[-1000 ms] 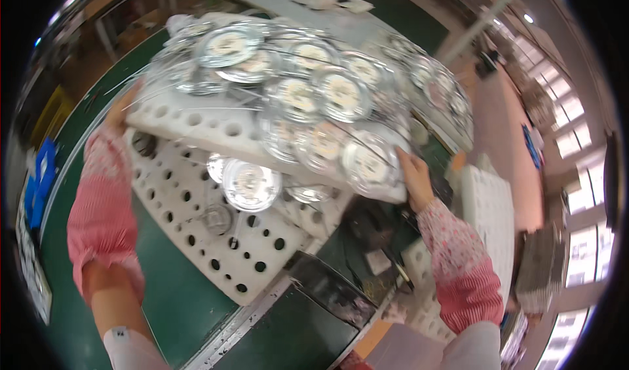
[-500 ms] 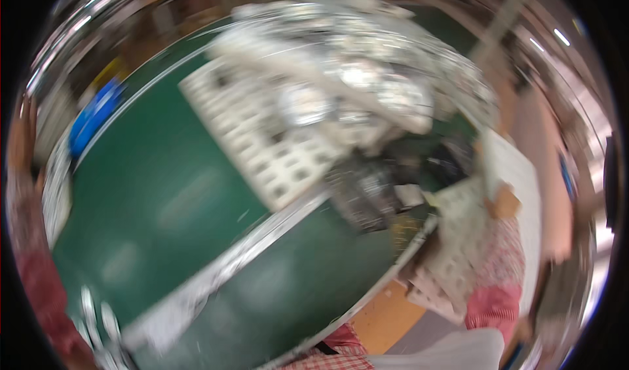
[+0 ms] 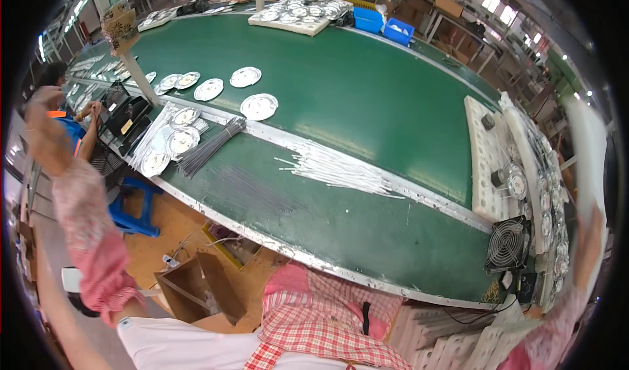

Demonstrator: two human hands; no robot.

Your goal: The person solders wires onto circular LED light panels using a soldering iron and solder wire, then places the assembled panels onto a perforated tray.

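My left hand [image 3: 47, 131] is raised at the far left, above the floor beside the bench; its fingers are blurred and nothing shows in them. At the right rim, my right hand [image 3: 588, 242] grips the lower part of a pale, flat white board [image 3: 588, 147], held upright and smeared by motion. Next to it stand white foam trays [image 3: 483, 167] with round holes, stacked with silvery round discs [image 3: 517, 185]. Across the bench lie a bundle of grey tubes [image 3: 211, 146] and a loose spread of white tubes [image 3: 341, 167].
A green conveyor belt [image 3: 367, 101] runs behind the green bench top [image 3: 327, 232]. Several discs [image 3: 259, 107] lie on the belt. A black fan [image 3: 507, 244] stands at the bench's right end. Blue bins [image 3: 398, 31], a cardboard box [image 3: 200, 288], a blue stool [image 3: 136, 206] and co-workers are around.
The view has swung and sharpened, bringing the tubes and the belt's left part into sight. My right hand, near the bench edge before, is now at the right rim with the board upright.
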